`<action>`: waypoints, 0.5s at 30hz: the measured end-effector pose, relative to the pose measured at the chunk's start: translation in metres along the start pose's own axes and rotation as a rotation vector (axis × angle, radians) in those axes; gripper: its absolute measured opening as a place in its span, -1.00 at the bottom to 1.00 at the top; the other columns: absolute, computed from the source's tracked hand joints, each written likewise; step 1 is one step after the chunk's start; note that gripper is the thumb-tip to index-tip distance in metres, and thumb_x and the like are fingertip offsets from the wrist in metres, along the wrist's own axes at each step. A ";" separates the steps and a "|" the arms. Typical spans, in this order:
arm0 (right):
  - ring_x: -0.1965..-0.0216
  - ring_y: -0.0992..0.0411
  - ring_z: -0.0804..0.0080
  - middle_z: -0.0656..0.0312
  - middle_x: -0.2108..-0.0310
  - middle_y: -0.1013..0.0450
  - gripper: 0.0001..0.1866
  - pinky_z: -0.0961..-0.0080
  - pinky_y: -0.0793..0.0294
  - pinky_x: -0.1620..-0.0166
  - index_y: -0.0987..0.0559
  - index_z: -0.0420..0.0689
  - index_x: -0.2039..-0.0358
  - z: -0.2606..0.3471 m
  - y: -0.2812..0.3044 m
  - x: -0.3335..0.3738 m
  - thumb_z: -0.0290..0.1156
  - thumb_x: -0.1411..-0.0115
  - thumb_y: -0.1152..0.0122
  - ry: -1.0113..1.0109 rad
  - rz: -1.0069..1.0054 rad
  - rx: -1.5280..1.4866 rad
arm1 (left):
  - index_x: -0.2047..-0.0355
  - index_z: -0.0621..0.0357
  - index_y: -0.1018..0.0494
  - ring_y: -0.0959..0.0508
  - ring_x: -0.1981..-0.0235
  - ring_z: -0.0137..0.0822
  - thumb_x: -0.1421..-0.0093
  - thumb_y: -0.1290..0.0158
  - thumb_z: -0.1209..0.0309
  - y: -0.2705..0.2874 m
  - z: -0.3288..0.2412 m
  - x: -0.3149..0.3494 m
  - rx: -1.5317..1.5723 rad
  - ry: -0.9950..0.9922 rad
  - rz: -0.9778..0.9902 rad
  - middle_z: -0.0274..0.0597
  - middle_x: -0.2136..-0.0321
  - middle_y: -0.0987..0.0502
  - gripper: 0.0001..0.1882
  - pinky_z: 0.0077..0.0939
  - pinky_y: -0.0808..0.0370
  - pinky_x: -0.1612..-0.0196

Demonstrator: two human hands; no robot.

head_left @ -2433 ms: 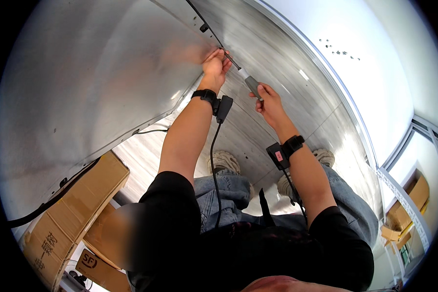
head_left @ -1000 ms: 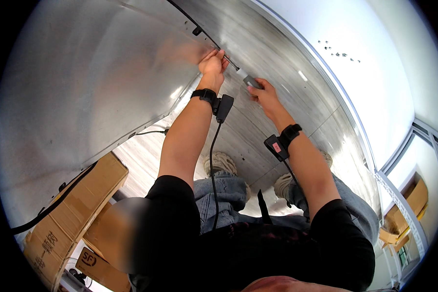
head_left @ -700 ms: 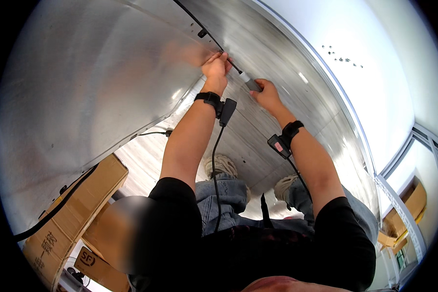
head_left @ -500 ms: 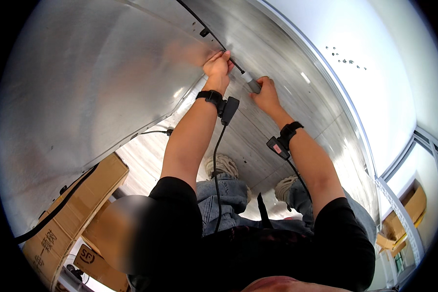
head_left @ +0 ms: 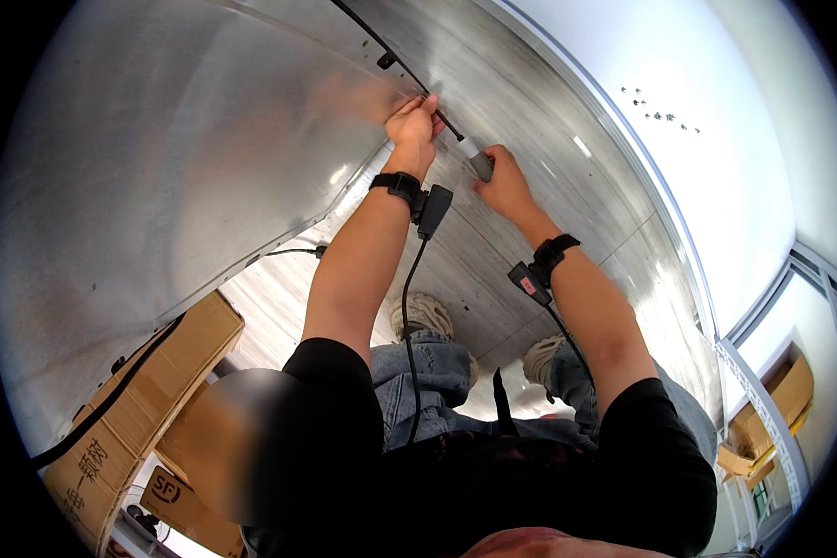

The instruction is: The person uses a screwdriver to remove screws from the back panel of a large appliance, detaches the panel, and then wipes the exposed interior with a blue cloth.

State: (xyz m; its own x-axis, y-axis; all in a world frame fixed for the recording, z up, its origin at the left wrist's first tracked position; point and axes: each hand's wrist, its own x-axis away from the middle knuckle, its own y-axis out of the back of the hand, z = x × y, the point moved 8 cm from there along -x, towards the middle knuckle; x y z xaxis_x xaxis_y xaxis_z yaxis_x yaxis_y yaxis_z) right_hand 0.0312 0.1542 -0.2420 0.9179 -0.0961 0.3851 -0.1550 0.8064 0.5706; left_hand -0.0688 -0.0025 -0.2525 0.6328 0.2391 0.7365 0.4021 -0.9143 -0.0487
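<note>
Two cardboard boxes [head_left: 149,391] stand at the lower left on the floor, one large and one smaller box [head_left: 181,498] below it. Both are closed or cut off by the edge of the view, so what is inside them I cannot tell. At the far right, more brown cartons [head_left: 763,428] sit behind a window frame, too small to count.

The left hand [head_left: 415,126] rests with bent fingers against the big curved metal panel [head_left: 177,177], right at the dark seam [head_left: 381,51] that runs along it. It presses on the thin black shaft of a screwdriver [head_left: 470,156]. The right hand [head_left: 504,186] is closed around the grey handle of this screwdriver, just beside the left hand. The tip of the tool is hidden under the left fingers.

Each wrist carries one black band with a small device, two bands in all; a black cable [head_left: 407,316] hangs from the left one. Two light shoes [head_left: 423,316] show below the arms.
</note>
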 end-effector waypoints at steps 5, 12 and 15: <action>0.13 -0.43 0.06 -0.06 0.15 -0.43 -0.40 0.28 -0.40 0.03 -0.39 -0.18 -0.05 -0.009 -0.010 0.006 -0.44 0.05 -0.37 -0.485 0.362 -0.633 | 0.24 0.23 -0.45 -0.56 0.47 -0.38 -0.17 -0.11 0.53 0.002 0.002 -0.004 0.043 -0.017 0.040 -0.27 0.46 -0.52 -0.85 -0.50 -0.52 0.44; 0.09 -0.41 0.04 -0.04 0.09 -0.40 -0.40 0.31 -0.41 0.03 -0.36 -0.18 -0.07 0.008 0.009 -0.002 -0.45 0.02 -0.33 0.015 0.066 0.096 | 0.24 0.22 -0.46 -0.53 0.51 -0.38 -0.16 -0.12 0.53 0.000 0.001 -0.002 0.013 -0.014 0.008 -0.26 0.47 -0.52 -0.85 -0.55 -0.51 0.46; 0.12 -0.44 0.01 -0.05 0.07 -0.41 -0.39 0.28 -0.42 0.04 -0.38 -0.17 -0.06 0.010 0.008 0.003 -0.43 0.04 -0.36 -0.041 0.050 0.024 | 0.23 0.22 -0.46 -0.53 0.53 -0.39 -0.16 -0.12 0.54 0.000 0.002 -0.005 -0.001 -0.012 0.009 -0.26 0.48 -0.52 -0.84 -0.55 -0.50 0.46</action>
State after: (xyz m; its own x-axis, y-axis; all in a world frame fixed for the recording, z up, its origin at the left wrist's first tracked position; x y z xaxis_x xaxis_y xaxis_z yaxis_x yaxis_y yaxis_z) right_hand 0.0290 0.1540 -0.2289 0.8931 -0.0797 0.4428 -0.2101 0.7964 0.5671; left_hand -0.0711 -0.0030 -0.2574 0.6445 0.2344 0.7278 0.3956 -0.9168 -0.0550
